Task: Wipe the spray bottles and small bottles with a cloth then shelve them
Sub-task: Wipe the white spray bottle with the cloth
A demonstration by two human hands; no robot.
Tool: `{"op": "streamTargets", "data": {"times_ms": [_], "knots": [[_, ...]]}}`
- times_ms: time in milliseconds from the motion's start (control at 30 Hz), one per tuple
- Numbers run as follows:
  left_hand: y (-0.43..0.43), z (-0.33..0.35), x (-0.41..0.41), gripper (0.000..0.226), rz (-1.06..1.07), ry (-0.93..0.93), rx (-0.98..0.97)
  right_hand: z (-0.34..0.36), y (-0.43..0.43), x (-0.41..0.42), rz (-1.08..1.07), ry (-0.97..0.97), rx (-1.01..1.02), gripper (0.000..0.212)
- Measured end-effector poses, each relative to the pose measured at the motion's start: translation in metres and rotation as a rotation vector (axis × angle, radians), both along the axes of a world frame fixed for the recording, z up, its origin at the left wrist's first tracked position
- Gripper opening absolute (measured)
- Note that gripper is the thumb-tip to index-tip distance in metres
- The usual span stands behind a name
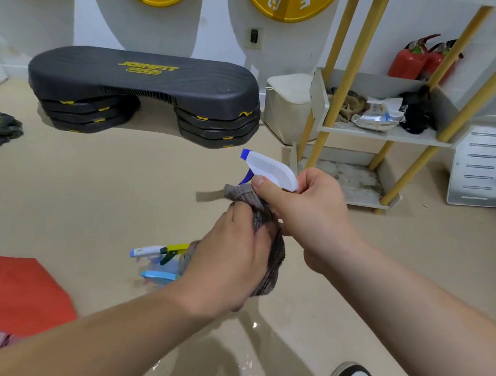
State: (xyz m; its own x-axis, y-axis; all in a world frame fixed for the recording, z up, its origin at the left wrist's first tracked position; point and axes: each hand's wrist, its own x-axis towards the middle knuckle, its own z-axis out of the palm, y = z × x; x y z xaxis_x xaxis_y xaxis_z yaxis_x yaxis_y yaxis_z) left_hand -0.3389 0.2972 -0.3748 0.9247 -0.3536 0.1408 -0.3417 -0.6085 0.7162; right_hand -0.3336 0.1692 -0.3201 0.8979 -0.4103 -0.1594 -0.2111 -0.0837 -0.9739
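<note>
Sprayer (272,169) was up at chest height, right hand (307,214) pinching its white head, left hand (227,264) closed round the cloth (269,238) wrapping its body. Wiping looked underway; next, probably, a carry to the shelf (382,134). More bottles (158,261) waited on the floor.

In the right hand's grip (302,211) is a spray bottle (269,170) with a white head and a blue nozzle and trigger. Under that grip, the cloth (268,247) in the left hand (227,264) is grey with fine ribbed stripes. Below and left of the grips, the bottles on the floor (158,259) show white, yellow and light blue. The floor (89,190) is beige. Farther left lies a red cloth (12,292). Beyond the grips, the step platform (144,84) is black with yellow lettering, and the shelf (382,134) is white with yellow poles.
</note>
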Motion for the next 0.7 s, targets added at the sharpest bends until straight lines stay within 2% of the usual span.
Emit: {"op": "streamTargets", "data": {"times_ms": [100, 200, 233, 267, 333, 400, 433, 500, 567, 633, 700], "knots": [[0.014, -0.002, 0.025, 0.018, -0.086, 0.159, -0.124, 0.002, -0.001, 0.001, -0.013, -0.021, 0.026, 0.046], [0.022, 0.000, 0.042, 0.043, -0.033, 0.495, -0.325, 0.003, -0.005, 0.001, -0.025, -0.008, 0.110, 0.038], [0.022, 0.001, 0.042, 0.047, 0.001, 0.583, -0.336, 0.002, -0.005, 0.001, -0.023, 0.001, 0.131, 0.037], [0.020, 0.002, 0.039, 0.048, 0.007, 0.583, -0.293, 0.002, -0.005, 0.001, -0.018, 0.010, 0.147, 0.036], [0.017, 0.002, 0.028, 0.038, -0.046, 0.321, -0.101, 0.000, -0.003, 0.000, -0.012, 0.018, 0.139, 0.034], [0.014, 0.004, 0.018, 0.015, -0.099, 0.028, 0.005, 0.001, 0.000, -0.001, -0.007, 0.006, 0.117, 0.034], [0.014, 0.005, 0.018, 0.011, -0.115, -0.029, -0.020, 0.002, 0.001, -0.001, 0.001, -0.004, 0.114, 0.034], [0.019, 0.002, 0.029, 0.016, -0.127, -0.011, -0.067, 0.003, 0.004, -0.002, 0.013, -0.010, 0.123, 0.037], [0.026, -0.002, 0.040, 0.028, -0.138, 0.132, -0.154, 0.006, 0.005, -0.001, 0.001, -0.008, 0.134, 0.041], [0.029, -0.009, 0.048, 0.048, -0.104, 0.374, -0.294, 0.007, 0.002, 0.000, -0.026, 0.012, 0.153, 0.042], [0.029, -0.010, 0.050, 0.059, -0.037, 0.617, -0.315, 0.008, -0.002, -0.001, -0.038, 0.037, 0.207, 0.035]]}}
